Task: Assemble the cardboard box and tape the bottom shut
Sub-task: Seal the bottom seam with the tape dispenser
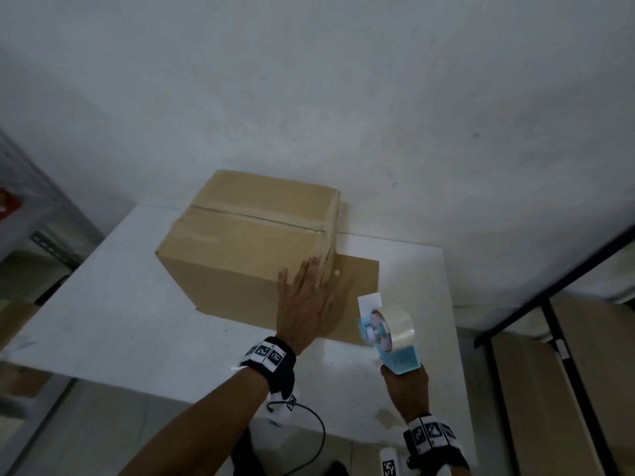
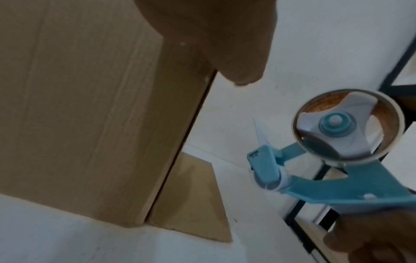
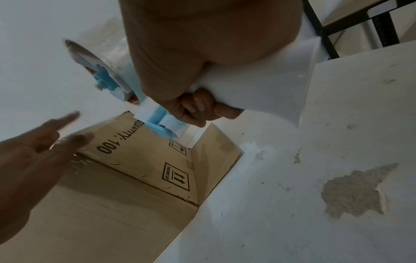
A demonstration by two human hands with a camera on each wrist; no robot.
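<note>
A brown cardboard box [image 1: 240, 249] stands on the white table [image 1: 120, 304], its upturned face closed with clear tape along the centre seam [image 1: 261, 218]. One flap [image 1: 357, 280] lies flat on the table at its right. My left hand [image 1: 305, 297] lies with straight fingers against the box's near right corner. My right hand [image 1: 405, 383] grips the handle of a light blue tape dispenser [image 1: 388, 331] with a clear tape roll, held above the table just right of the box. The right wrist view shows printed marks on the box's side [image 3: 144, 160].
A white wall [image 1: 343, 97] rises right behind the box. A black metal frame [image 1: 549, 290] with flat cardboard sheets [image 1: 536, 389] stands at the right. Grey metal shelving [image 1: 41, 218] is at the left. A black cable [image 1: 309, 441] hangs under the table's near edge.
</note>
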